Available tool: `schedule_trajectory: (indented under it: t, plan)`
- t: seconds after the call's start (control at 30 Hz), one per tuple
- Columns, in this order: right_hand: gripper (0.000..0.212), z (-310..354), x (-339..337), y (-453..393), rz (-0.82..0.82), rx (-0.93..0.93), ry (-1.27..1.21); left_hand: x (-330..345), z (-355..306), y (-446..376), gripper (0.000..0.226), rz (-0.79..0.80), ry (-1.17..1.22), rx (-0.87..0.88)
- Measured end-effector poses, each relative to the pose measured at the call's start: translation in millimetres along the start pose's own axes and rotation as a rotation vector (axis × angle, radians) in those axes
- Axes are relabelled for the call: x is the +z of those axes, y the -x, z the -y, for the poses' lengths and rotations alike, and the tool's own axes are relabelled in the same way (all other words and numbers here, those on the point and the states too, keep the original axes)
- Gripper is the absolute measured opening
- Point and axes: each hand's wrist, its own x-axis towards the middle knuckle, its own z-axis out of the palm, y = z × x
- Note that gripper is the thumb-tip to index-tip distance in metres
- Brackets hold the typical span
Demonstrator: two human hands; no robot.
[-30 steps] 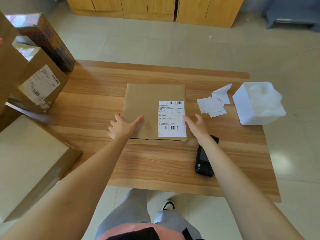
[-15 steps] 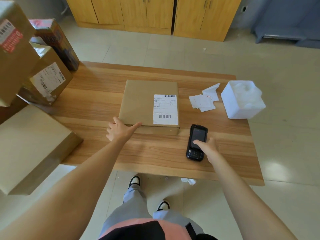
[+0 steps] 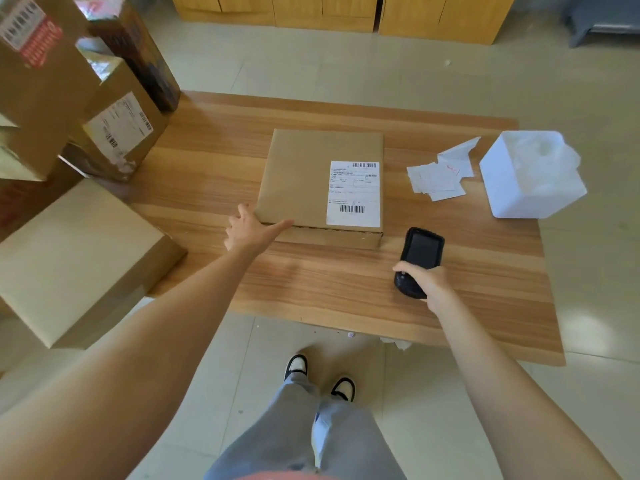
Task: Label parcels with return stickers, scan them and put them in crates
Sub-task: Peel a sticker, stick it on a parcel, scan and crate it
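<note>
A flat brown parcel (image 3: 301, 178) lies in the middle of the wooden table (image 3: 346, 292), with a white shipping label (image 3: 353, 194) on its right half. My left hand (image 3: 251, 230) rests with straight fingers against the parcel's near left corner. To the right of the parcel, my right hand (image 3: 427, 280) grips the lower end of a black handheld scanner (image 3: 419, 259), its dark screen facing up just above the tabletop.
A pile of white stickers (image 3: 440, 176) and a white box holding crumpled plastic (image 3: 530, 174) sit at the table's right. Several cardboard parcels (image 3: 114, 129) are stacked at the left, a large plain one (image 3: 69, 258) nearest me. Wooden cabinets (image 3: 346, 12) stand behind.
My right hand left the parcel's right edge, went down to the scanner and now grips it. My left hand stayed at the parcel's near left corner.
</note>
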Motion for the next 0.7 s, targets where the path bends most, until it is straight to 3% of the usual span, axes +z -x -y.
schedule_trajectory:
  t: [0.1,0.27,0.4,0.53,0.7]
  plan:
    - [0.052,14,-8,14,0.167,0.062,-0.312,0,-1,-1,0.106,0.022,0.003,0.007]
    - [0.024,52,-7,63,0.383,0.064,-0.752,-1,-6,-1,0.101,0.057,-0.066,0.07]
    - [0.034,69,6,90,0.562,-0.022,-0.687,-2,-11,0,0.105,0.077,-0.076,0.086]
    - [0.022,67,22,105,0.559,-0.032,-0.514,-4,-7,-3,0.103,0.091,-0.078,0.087]
    - [0.056,46,38,111,0.475,0.025,-0.355,-3,-3,-7,0.099,0.117,-0.054,0.089]
